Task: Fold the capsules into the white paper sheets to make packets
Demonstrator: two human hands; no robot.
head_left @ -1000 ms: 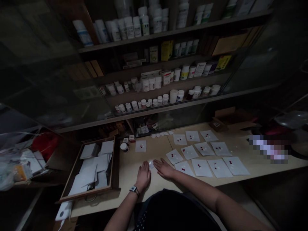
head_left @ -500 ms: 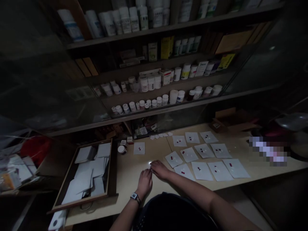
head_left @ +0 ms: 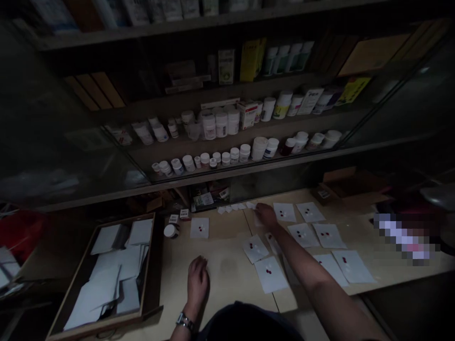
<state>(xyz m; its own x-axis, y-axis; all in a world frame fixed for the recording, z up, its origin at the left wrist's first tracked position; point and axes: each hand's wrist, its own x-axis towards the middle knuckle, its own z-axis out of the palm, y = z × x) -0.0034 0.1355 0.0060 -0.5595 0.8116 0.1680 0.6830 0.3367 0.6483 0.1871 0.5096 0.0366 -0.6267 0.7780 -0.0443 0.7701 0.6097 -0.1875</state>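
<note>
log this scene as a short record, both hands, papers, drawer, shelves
left hand: curled, on or just above the table; watch at the wrist; contents unclear
right hand: beside the row of small white packets; contents unclear
paper sheets: laid out, red pills on them
drawer: open, holding paper stacks
shelves: bottles and boxes

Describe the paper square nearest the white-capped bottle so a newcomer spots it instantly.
Find the wooden drawer of papers at the left. Right of it comes a white-capped bottle, then the paper square. It carries red pills yet lies alone, while the other pill-bearing squares cluster farther right.
</note>
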